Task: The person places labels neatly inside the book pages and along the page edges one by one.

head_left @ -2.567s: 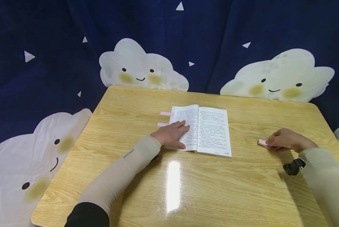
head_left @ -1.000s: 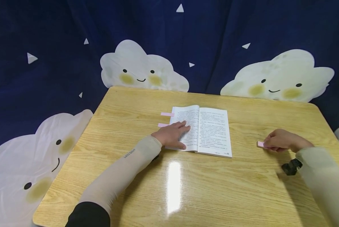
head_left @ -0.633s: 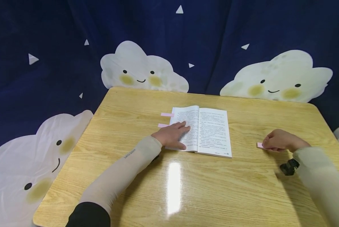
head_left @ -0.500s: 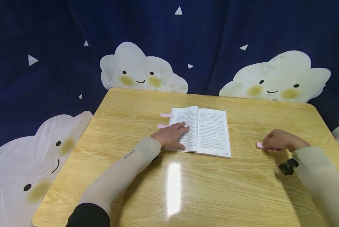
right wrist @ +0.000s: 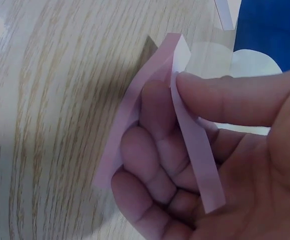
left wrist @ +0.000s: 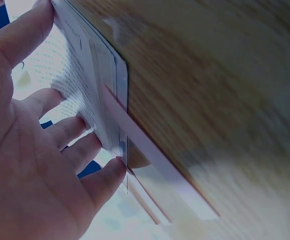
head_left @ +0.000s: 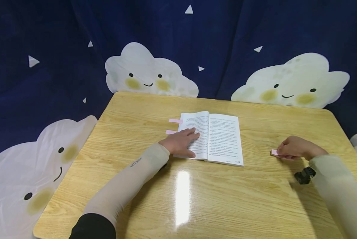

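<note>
An open book (head_left: 224, 139) lies on the table, and my left hand (head_left: 179, 142) rests on its left page with the fingers spread. Two pink sticky strips stick out past the book's left edge, the upper strip (head_left: 176, 121) and the lower strip (head_left: 171, 132); the left wrist view shows one pink strip (left wrist: 160, 155) running out from the pages. To the right of the book, my right hand (head_left: 298, 147) is at a small pink sticky note pad (right wrist: 119, 130). Thumb and forefinger pinch a pink sticky note (right wrist: 202, 160) that stands away from the pad, with other fingers curled between them.
The wooden table (head_left: 241, 199) has rounded corners and a bright light reflection in front of the book. Behind it hangs a dark blue curtain (head_left: 217, 33) with white clouds. A black wrist camera (head_left: 304, 175) sits under my right wrist.
My right hand has shifted slightly left along the sticky note pad since the earliest frame, and covers more of it. The left hand and the book have stayed put.
</note>
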{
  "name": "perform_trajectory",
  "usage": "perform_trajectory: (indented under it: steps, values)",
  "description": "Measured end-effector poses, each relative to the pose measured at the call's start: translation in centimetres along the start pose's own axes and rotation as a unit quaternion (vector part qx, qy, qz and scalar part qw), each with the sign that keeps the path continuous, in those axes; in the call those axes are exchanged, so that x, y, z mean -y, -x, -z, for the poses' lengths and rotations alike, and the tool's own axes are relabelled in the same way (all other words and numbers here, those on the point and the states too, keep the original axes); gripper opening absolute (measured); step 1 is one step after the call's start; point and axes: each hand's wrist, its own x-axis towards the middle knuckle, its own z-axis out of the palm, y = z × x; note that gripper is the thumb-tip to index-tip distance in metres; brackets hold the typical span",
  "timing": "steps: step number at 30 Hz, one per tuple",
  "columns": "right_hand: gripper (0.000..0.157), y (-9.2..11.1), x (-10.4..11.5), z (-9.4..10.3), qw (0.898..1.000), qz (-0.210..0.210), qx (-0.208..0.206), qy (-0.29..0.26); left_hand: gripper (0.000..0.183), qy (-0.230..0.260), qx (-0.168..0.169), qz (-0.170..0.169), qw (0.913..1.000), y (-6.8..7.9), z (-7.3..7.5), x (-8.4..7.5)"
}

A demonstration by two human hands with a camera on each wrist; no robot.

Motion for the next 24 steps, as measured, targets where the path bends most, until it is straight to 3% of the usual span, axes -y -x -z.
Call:
perform_trajectory:
  steps: [24]
  values:
    - [0.021,0.18,0.16,0.23,1.0,0.001,0.011,-0.003,0.089,0.003,-0.001,0.0,1.0,-0.08,0.06,-0.01]
